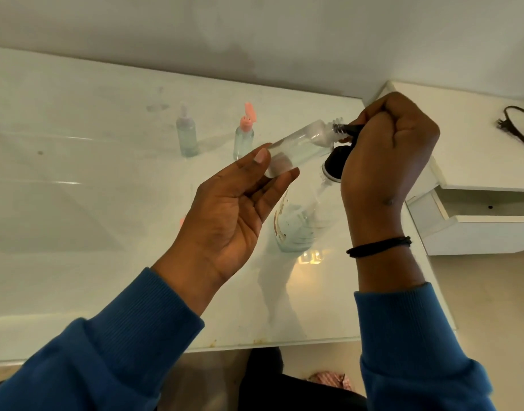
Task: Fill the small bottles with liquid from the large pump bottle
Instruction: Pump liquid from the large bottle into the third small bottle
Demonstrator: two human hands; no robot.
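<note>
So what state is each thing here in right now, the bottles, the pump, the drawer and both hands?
Small clear bottle: uncapped, tilted, mouth at the pump nozzle.
Left hand: holds that bottle's base in its fingertips.
Right hand: curled over the black pump head.
Large pump bottle: standing on the table, partly filled.
Pink-capped bottle: upright, flip lid open.
Clear-capped bottle: upright, cap on.
Drawer: pulled open.

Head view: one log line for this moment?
left hand: holds small bottle tilted | right hand: grips pump nozzle at its mouth | step: filling
</note>
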